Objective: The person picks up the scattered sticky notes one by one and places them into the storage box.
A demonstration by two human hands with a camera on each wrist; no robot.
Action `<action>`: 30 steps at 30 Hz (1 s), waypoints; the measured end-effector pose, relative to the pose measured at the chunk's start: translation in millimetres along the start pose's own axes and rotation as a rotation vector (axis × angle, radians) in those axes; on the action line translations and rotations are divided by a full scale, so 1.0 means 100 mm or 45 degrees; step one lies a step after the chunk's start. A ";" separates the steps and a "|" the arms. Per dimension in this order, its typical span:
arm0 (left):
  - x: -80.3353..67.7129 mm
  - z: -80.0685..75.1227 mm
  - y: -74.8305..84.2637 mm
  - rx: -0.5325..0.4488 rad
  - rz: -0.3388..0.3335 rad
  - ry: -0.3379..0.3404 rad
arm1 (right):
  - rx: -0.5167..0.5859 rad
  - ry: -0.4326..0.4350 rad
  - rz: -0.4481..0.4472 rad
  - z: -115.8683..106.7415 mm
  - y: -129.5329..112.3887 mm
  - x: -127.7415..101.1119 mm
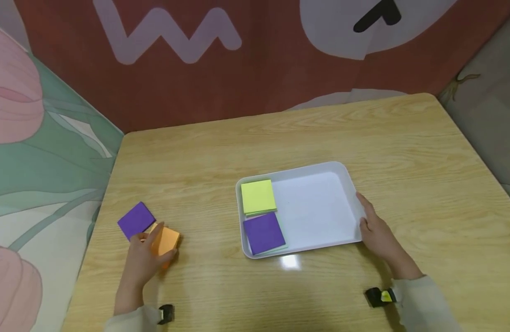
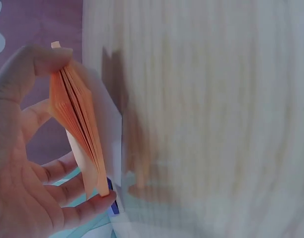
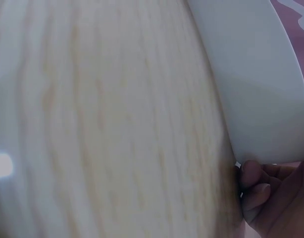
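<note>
My left hand grips a thick pad of orange sticky notes by its edges, thumb on one side and fingers on the other. In the left wrist view, the pad's sheets fan slightly apart between the thumb and fingers. Just beyond that hand, a purple sticky note pad lies on the table. My right hand holds the right side of a shallow white tray. Close up in the right wrist view, curled fingers sit at the end of the tray wall.
Inside the tray's left end sit a yellow-green sticky note pad and, nearer me, another purple pad over a pale green one. All stand on a wood-grain table, with a red patterned wall behind its far edge.
</note>
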State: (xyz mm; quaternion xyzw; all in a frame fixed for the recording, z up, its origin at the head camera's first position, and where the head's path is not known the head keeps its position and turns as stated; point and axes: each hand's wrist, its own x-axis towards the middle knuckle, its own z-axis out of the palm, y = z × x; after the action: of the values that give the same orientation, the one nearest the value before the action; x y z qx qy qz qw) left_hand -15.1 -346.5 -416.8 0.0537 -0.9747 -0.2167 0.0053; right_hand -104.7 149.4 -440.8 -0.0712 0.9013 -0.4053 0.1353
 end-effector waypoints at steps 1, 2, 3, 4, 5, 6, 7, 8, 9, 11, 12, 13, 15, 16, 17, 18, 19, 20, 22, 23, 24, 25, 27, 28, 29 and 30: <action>0.00 0.00 0.01 -0.014 -0.009 -0.004 | -0.006 0.006 -0.003 0.00 0.00 0.00; 0.01 -0.01 0.02 -0.035 -0.019 -0.017 | -0.007 0.006 -0.006 0.00 0.01 0.00; 0.01 -0.01 0.03 -0.050 -0.031 -0.028 | -0.007 0.005 -0.008 0.00 0.01 0.00; 0.01 -0.01 0.05 -0.067 -0.041 -0.037 | 0.000 0.001 -0.010 0.00 0.01 0.01; 0.02 -0.01 0.06 -0.082 -0.056 -0.051 | 0.005 -0.002 -0.013 0.00 0.01 0.01; 0.02 -0.02 0.08 -0.097 -0.069 -0.063 | 0.013 -0.008 -0.015 0.00 0.01 0.00; 0.02 -0.02 0.09 -0.111 -0.082 -0.074 | 0.020 -0.013 -0.016 0.00 0.00 0.00; 0.02 -0.02 0.11 -0.126 -0.095 -0.087 | 0.026 -0.017 -0.015 -0.01 0.00 0.00; 0.03 -0.02 0.12 -0.136 -0.106 -0.092 | 0.026 -0.015 -0.017 -0.01 0.00 0.00; 0.03 -0.02 0.14 -0.151 -0.128 -0.105 | 0.026 -0.013 -0.016 -0.01 -0.01 0.00; 0.03 -0.02 0.15 -0.161 -0.130 -0.107 | 0.026 -0.012 -0.015 -0.01 -0.01 0.00; 0.03 -0.02 0.16 -0.165 -0.134 -0.109 | 0.027 -0.011 -0.015 0.00 -0.01 -0.01; 0.03 -0.02 0.18 -0.165 -0.126 -0.103 | 0.033 -0.009 -0.016 0.00 -0.01 -0.01; 0.04 -0.02 0.19 -0.160 -0.116 -0.097 | 0.033 -0.009 -0.017 0.00 -0.01 -0.01; 0.04 -0.02 0.21 -0.157 -0.099 -0.087 | 0.034 -0.010 -0.017 0.00 -0.01 -0.01; 0.05 -0.02 0.23 -0.150 -0.080 -0.079 | 0.032 -0.008 -0.019 0.00 -0.01 -0.01; 0.06 -0.01 0.25 -0.144 -0.056 -0.066 | 0.029 -0.007 -0.019 0.00 -0.01 -0.01; 0.07 -0.01 0.28 -0.138 -0.025 -0.051 | 0.026 -0.005 -0.020 0.00 -0.01 -0.01; 0.10 0.00 0.35 -0.131 0.044 -0.022 | 0.015 0.003 -0.020 0.00 0.00 0.00; 0.12 0.01 0.39 -0.132 0.078 -0.008 | 0.012 0.005 -0.018 0.00 0.00 0.00; 0.13 0.01 0.43 -0.129 0.109 0.002 | 0.007 0.008 -0.016 0.00 0.00 0.00; 0.15 0.02 0.48 -0.125 0.142 0.013 | 0.003 0.011 -0.016 0.00 0.00 0.00; 0.19 0.03 0.58 -0.120 0.192 0.025 | 0.001 0.010 -0.012 0.00 0.01 0.00; 0.21 0.04 0.63 -0.111 0.215 0.031 | 0.003 0.007 -0.011 0.00 0.01 0.00; 0.22 0.04 0.69 -0.107 0.237 0.034 | 0.004 0.006 -0.009 0.01 0.01 0.00; 0.23 0.05 0.75 -0.102 0.262 0.036 | 0.007 0.004 -0.009 0.01 0.01 0.00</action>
State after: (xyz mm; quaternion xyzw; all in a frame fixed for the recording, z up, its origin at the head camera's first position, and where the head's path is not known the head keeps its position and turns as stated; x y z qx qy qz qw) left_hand -46.3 -279.6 -390.2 -0.0439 -0.9655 -0.2529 0.0436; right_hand -104.2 149.5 -442.3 -0.0734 0.9002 -0.4082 0.1325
